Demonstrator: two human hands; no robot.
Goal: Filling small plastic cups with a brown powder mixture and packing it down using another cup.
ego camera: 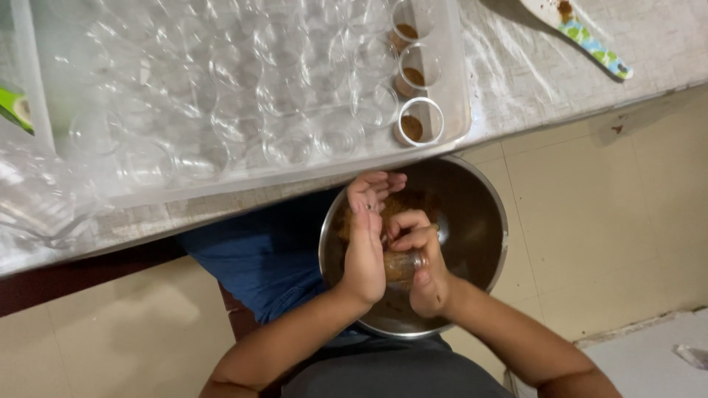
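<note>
Filling looks to be the step in hand: the right hand (428,269) is closing its fingers round a small clear cup (403,264) that is already showing brown mixture inside, while the left hand (366,239) is lying flat and open-fingered against the cup's mouth, pressing rather than gripping. Both are working directly over a steel bowl (483,221) resting on the person's lap, just below the table edge, with more of the brown mixture (398,203) sitting in it. Judging from this, the next move is calling for the cup to be kept level and lifted up to the clear plastic tray (457,88) on the table, where three filled cups (418,121) are standing in a column at the right end beside many empty clear cups (243,96). A spoon with a green and blue patterned handle (594,46) is lying well apart at the far right, and a green package corner (15,109) is peeking in at the left edge.
</note>
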